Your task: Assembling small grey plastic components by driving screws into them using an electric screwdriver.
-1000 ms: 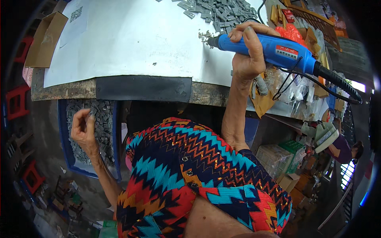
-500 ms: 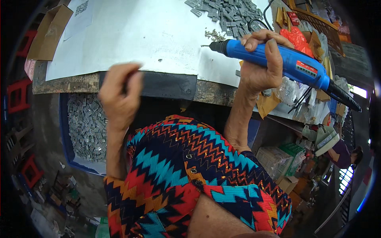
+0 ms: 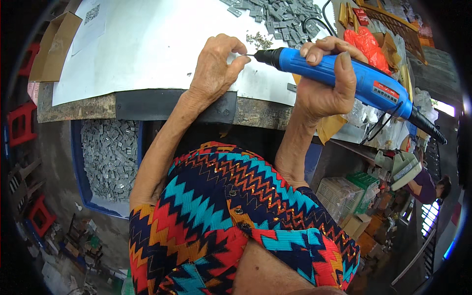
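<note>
My right hand [image 3: 327, 83] is wrapped round a blue electric screwdriver [image 3: 366, 81], held level above the table with its bit pointing left. At the bit's tip, the thumb and forefinger of my left hand [image 3: 214, 69] close in a pinch. Whatever sits between those fingertips is too small to make out. Just beyond the bit lies a small heap of tiny screws [image 3: 259, 41] on the white table sheet [image 3: 142, 54]. Farther back is a pile of flat grey parts [image 3: 282, 19], and one loose grey part [image 3: 291, 87] rests near the front edge.
A blue bin [image 3: 78, 164] full of small metal parts stands below the table at left. An opened cardboard box [image 3: 55, 46] sits on the table's left end. Red plastic bag [image 3: 366, 46] and other clutter crowd the right side. Another person [image 3: 425, 187] is at far right.
My left hand has moved up and right from the table's front edge to the screwdriver's bit, where its fingers now pinch. The right hand keeps hold of the screwdriver, nearly still.
</note>
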### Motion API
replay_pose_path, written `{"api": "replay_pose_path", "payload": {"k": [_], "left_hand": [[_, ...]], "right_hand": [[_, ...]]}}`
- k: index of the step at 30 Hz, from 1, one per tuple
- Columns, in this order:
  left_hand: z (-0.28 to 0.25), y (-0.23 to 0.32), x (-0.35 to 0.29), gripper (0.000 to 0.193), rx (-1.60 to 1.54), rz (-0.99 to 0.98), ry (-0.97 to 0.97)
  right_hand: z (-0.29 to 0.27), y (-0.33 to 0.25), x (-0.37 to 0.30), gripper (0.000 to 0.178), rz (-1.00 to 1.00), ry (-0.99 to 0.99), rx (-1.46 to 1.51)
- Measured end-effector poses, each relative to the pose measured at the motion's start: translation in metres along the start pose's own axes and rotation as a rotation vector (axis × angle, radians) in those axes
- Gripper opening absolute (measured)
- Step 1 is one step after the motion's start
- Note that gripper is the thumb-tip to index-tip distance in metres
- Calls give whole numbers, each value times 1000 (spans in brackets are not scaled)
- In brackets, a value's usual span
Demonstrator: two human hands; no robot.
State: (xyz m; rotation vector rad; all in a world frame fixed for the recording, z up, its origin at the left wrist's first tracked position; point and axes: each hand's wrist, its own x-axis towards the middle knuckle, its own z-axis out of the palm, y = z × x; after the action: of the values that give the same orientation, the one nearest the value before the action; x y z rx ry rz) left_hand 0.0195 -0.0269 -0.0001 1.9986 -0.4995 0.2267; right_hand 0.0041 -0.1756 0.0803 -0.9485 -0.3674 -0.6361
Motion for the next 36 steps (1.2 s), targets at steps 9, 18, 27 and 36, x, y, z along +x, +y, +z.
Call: {"api": "replay_pose_path", "payload": {"k": [9, 18, 27, 36], "left_hand": [[1, 0, 0, 12, 19, 37, -3], [2, 0, -1, 10, 37, 76, -1], [3, -3, -1, 9, 42, 103, -10], [3, -3, -1, 8, 40, 130, -33]], "right_hand": [[-3, 2, -3, 21, 34, 27, 0], [-5, 3, -6, 21, 37, 49, -8], [-8, 2, -6, 20, 59, 36, 22], [-9, 1, -6, 20, 111, 61, 41]]}}
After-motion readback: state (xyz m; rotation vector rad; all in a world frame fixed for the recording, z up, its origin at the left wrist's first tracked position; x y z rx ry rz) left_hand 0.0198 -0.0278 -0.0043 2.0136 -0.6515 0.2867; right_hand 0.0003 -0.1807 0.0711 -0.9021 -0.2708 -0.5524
